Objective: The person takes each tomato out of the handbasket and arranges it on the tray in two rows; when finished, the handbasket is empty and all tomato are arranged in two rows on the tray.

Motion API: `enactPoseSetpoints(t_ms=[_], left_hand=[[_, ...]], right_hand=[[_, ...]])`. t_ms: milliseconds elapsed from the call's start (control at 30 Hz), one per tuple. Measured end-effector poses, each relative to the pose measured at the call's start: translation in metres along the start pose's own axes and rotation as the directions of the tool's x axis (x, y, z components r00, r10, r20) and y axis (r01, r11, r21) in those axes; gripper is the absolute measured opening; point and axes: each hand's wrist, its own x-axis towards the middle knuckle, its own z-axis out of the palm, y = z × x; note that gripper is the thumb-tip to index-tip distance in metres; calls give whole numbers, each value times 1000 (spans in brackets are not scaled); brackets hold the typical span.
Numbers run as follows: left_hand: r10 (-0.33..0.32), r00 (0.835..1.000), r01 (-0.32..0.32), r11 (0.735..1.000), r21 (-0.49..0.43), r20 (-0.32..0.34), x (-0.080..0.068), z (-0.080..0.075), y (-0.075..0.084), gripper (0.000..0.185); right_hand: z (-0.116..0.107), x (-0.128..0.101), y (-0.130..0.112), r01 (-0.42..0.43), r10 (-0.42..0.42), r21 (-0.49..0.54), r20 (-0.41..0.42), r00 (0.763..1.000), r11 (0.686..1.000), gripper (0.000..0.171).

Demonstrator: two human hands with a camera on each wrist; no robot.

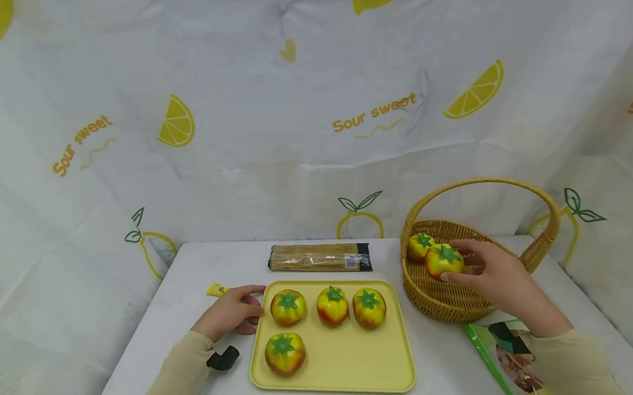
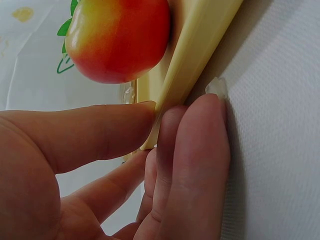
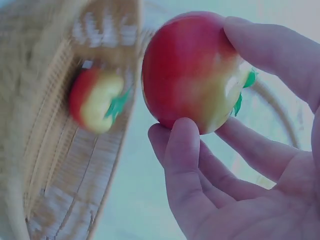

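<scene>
My right hand [image 1: 499,275] grips a red-and-yellow tomato [image 1: 445,263] with a green star-shaped calyx, thumb on one side and fingers on the other. It is over the wicker basket [image 1: 442,311], in which another tomato [image 3: 97,100] lies. My left hand [image 1: 231,309] pinches the left rim of the pale yellow tray [image 1: 358,363]. In the left wrist view its thumb is on the rim [image 2: 172,82], with curled fingers outside and below. Three tomatoes sit in the tray's back row, and one tomato [image 1: 285,353] is at its front left.
A clear packet of thin brown strands [image 1: 320,258] lies behind the tray. The basket's tall handle [image 1: 486,181] arches over it. A green food bag [image 1: 524,367] lies under the right forearm. A small yellow piece [image 1: 216,289] is near my left hand. A lemon-print cloth hangs behind.
</scene>
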Motion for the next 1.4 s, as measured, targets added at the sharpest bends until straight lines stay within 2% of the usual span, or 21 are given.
enactPoseSetpoints(t_ms=[333,500,767,1033,1400], left_hand=[[-5,1000,5,1000,9,-1,-2,0,1,57],[-3,1000,3,1000,3,2,-3,0,2,56],[15,1000,-15,1000,4,0,-2,0,0,54],[13,1000,-13,1000,11,-2,-2,1,4,54],[9,1000,-9,1000,8,-6,-2,1,4,55]], right_hand=[[33,-23,-48,32,-34,85,22,999,996,77],[52,-27,-65,61,-72,151,68,995,987,74],[89,-33,-85,140,-163,193,112,980,971,67],[117,-38,-95,147,-193,236,185,964,961,69],[147,-46,-114,119,-167,176,288,943,977,74]])
